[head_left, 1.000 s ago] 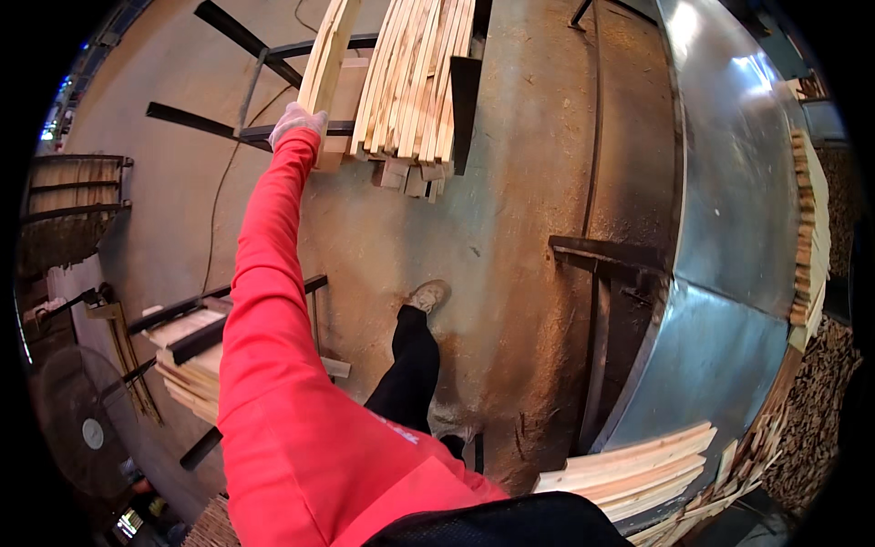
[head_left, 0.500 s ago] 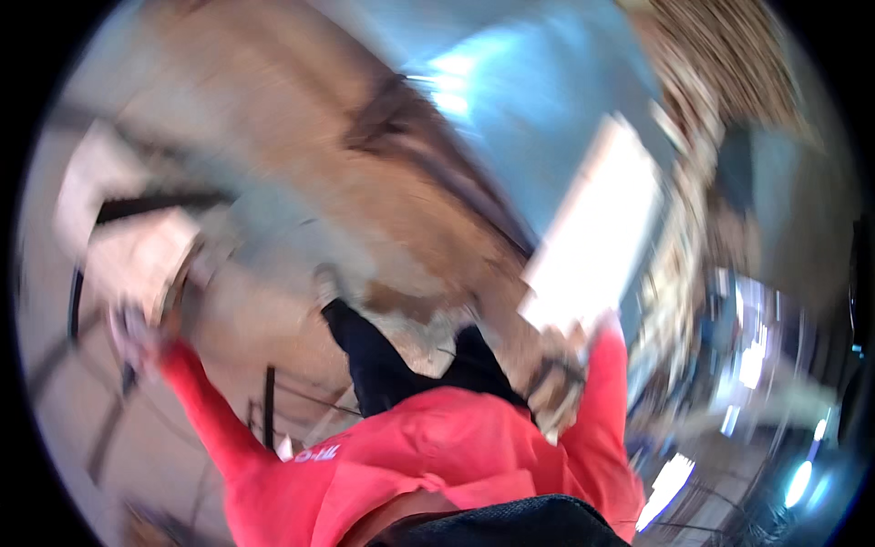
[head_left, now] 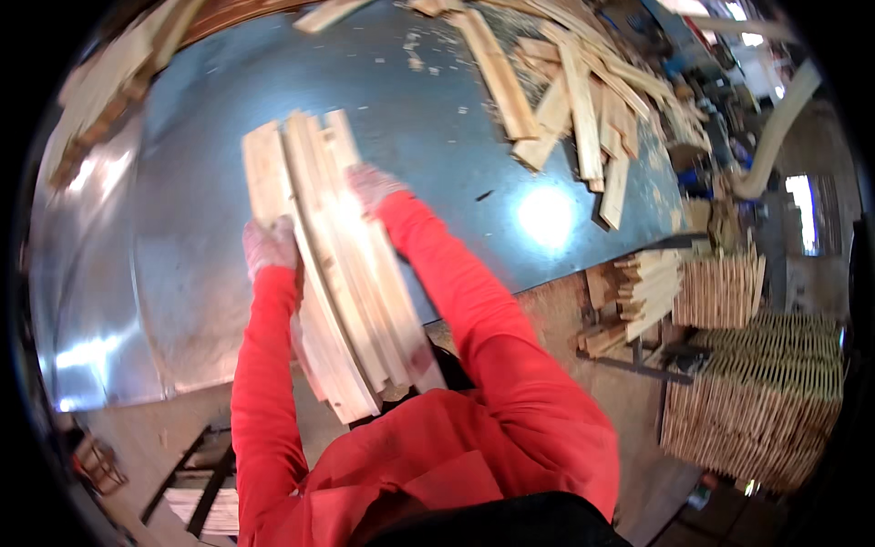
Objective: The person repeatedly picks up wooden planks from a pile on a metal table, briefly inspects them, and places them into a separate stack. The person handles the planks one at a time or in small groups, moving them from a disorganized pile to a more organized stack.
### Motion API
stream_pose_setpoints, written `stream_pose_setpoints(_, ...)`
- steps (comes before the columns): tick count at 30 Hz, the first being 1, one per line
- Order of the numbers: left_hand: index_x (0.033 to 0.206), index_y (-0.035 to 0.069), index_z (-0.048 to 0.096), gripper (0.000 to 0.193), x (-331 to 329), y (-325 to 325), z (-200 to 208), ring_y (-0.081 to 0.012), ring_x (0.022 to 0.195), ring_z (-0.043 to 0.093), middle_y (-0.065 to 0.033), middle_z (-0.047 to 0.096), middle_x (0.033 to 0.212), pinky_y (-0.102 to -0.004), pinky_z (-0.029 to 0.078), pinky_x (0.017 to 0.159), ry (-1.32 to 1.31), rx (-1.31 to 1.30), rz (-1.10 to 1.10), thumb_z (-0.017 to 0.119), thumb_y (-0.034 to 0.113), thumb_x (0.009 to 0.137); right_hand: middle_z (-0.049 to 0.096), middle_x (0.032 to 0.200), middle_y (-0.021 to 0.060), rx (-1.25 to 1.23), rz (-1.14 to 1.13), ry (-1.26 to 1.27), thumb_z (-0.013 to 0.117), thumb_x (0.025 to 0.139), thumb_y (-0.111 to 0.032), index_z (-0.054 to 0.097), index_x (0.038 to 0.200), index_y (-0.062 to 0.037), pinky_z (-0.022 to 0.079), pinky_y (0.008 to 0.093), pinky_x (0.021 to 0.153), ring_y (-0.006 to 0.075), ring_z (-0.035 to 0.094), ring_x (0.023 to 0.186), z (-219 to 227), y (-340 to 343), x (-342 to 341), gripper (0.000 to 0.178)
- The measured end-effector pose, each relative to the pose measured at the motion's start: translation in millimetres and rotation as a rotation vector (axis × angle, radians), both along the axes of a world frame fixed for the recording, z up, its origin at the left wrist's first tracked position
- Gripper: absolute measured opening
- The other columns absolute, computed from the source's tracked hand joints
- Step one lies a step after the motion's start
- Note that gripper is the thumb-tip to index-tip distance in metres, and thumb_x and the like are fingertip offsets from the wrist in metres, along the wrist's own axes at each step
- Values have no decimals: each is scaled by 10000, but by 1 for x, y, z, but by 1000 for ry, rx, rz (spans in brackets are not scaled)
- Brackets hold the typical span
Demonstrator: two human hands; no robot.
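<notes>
Lying between left grip (head_left: 270, 246) and right grip (head_left: 372, 187), the boards (head_left: 333, 260) are clasped by both.

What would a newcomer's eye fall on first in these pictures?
Probably the bundle of long, pale wooden boards, left of centre, with the gloved left hand and right hand gripping its sides. Around its far end shows a shiny blue-grey metal table. Next comes the loose heap of pale wooden boards at the picture's upper right.

The left hand (head_left: 270, 246) and right hand (head_left: 372, 187) are blurred, their finger placement on the wooden boards (head_left: 342, 264) unclear. Bodyward of the grip, these partly hide the black trousers (head_left: 453, 366); beyond it, leftward, the rim crops a plank stack (head_left: 109, 87).
</notes>
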State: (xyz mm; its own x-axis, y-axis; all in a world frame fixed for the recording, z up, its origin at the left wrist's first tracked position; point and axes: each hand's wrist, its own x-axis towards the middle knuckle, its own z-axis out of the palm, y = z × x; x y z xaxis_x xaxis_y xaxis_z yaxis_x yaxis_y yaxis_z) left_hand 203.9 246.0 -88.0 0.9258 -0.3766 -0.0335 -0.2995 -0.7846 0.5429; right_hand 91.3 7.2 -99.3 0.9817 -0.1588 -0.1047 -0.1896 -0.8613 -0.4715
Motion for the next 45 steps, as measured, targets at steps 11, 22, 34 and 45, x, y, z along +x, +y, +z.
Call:
stream_pose_setpoints(11,1297,15,513,501,46,-62,21,-251,1055,589,-143,611,1195,-348,450,932,343,-222,-287,427,396,983,264,1468,333,360,-273,39,375,814,-793,261,1463,21,247,449,1131,487,265,1358,36,-57,8,1047)
stream_pose_setpoints(22,1330,26,410,573,91,-110,161,-161,1160,452,-55,506,1225,-334,341,1047,524,-1155,-410,350,487,996,499,1220,45,799,-327,-868,514,978,-285,339,1433,-62,446,279,828,141,495,1032,118,-66,97,536)
stream_pose_setpoints(34,1374,32,388,726,201,-86,241,-189,1192,460,-88,513,1289,-344,348,1045,186,-1276,-334,378,611,936,453,1351,99,1179,-322,-713,529,947,-160,146,1500,-61,416,341,965,215,491,1158,235,-91,161,680)
stream_pose_setpoints(45,1481,56,293,825,10,72,41,-179,1222,485,-124,516,1352,-310,344,1051,821,-830,-63,382,654,919,479,1359,46,1533,-519,-114,608,811,117,50,1543,-246,471,319,925,171,521,1143,34,83,44,989)
